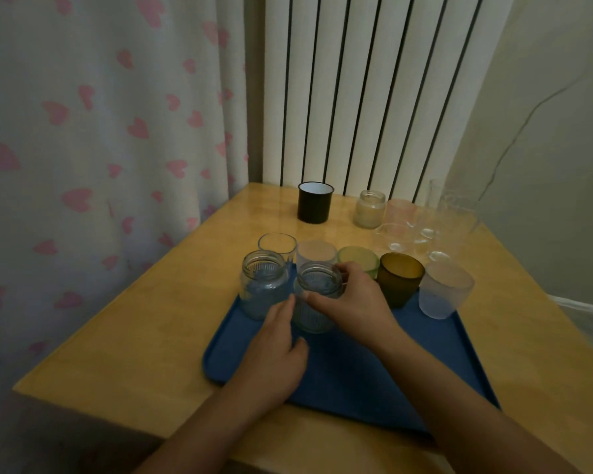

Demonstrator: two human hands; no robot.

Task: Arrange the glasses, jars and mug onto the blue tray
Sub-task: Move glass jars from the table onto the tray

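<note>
A blue tray lies on the wooden table. Along its far edge stand a clear glass, a frosted glass, a green glass, an amber glass and a frosted white glass. A ribbed clear jar stands at the tray's left. Beside it, my right hand grips the rim of a second ribbed jar, which rests on the tray. My left hand touches that jar's lower side with its fingertips. A black mug stands on the table behind.
A small jar, a pink glass and several clear glasses stand at the table's back right, off the tray. A heart-patterned curtain hangs at left and a white radiator stands behind. The tray's near half holds nothing.
</note>
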